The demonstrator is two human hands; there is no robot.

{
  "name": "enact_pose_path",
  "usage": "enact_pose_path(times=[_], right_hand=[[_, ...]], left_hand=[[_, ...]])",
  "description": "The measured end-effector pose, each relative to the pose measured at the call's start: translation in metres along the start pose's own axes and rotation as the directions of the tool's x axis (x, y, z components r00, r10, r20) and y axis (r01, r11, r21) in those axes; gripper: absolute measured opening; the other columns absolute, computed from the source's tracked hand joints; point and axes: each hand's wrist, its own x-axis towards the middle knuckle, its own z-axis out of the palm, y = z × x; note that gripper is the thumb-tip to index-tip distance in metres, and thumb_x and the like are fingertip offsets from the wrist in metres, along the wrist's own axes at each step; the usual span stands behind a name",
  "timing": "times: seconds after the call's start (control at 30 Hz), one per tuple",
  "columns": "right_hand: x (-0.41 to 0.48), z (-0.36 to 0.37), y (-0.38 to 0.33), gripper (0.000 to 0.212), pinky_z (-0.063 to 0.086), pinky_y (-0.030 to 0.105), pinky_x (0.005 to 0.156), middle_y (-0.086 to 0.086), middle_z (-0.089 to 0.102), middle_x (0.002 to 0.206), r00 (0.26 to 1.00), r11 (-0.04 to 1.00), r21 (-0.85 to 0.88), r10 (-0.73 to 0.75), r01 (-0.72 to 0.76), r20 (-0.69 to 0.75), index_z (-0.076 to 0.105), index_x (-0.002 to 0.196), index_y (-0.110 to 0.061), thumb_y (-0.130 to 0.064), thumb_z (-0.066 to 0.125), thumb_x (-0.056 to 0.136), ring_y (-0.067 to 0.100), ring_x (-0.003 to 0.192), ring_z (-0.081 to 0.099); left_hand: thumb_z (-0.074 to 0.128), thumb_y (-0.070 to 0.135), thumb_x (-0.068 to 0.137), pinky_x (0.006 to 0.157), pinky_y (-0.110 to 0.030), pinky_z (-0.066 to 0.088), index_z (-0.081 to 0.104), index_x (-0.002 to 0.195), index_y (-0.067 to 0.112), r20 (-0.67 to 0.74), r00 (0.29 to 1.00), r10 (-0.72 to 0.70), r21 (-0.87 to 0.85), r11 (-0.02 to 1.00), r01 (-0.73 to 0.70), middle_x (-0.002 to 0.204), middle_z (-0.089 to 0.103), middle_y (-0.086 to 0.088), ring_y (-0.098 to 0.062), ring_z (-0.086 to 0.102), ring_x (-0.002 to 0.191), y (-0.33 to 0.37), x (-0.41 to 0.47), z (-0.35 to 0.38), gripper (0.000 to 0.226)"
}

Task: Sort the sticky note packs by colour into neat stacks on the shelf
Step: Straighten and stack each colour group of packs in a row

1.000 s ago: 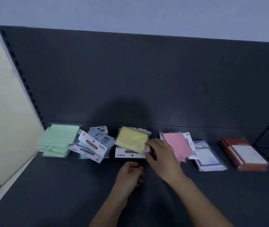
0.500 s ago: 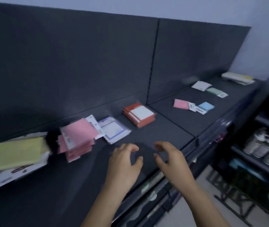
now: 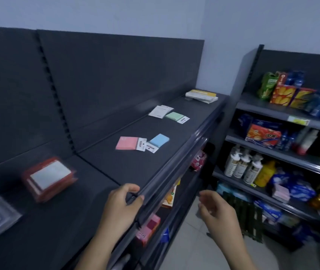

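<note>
Loosely curled, left hand (image 3: 122,203) perhaps brushes glossy shelf rail (image 3: 174,164); right hand (image 3: 217,213) empty.

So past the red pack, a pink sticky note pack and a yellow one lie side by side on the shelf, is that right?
Not quite. In the head view, the one beside the pink pack is a blue pack, not yellow. The rest holds: they lie side by side on the shelf, past the red pack.

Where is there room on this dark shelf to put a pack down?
Bare shelf lies between the red pack and the pink pack, and between the blue pack and the green pack. Crowded: green pack beside the white pack.
</note>
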Motion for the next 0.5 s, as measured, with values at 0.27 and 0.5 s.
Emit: enact_pose_path(times=[0.27,0.5], right_hand=[[0.069,-0.039,0.054,0.026,0.047,0.023,0.079,-0.013,0.063,0.091,0.998,0.998,0.042,0.053,-0.051,-0.045,0.059,0.097,-0.027,-0.005,0.063,0.085,0.001,0.088,0.059],[0.153,-0.031,0.080,0.024,0.044,0.017,0.076,-0.013,0.062,0.090,1.000,0.999,0.038,0.025,-0.026,0.015,0.058,0.092,-0.029,-0.008,0.066,0.083,-0.003,0.085,0.058]], left_hand=[[0.061,0.024,0.087,0.080,-0.017,0.035,0.060,0.101,0.030,0.008,0.999,-0.032,-0.018,0.999,0.032,0.109,0.059,0.011,-0.004,0.053,0.105,0.031,0.066,0.069,0.015],[0.061,0.022,0.087,0.075,-0.011,0.035,0.062,0.102,0.026,-0.047,0.998,-0.037,-0.040,0.999,0.035,0.107,0.060,0.011,0.001,0.052,0.101,0.037,0.144,0.115,0.015]])
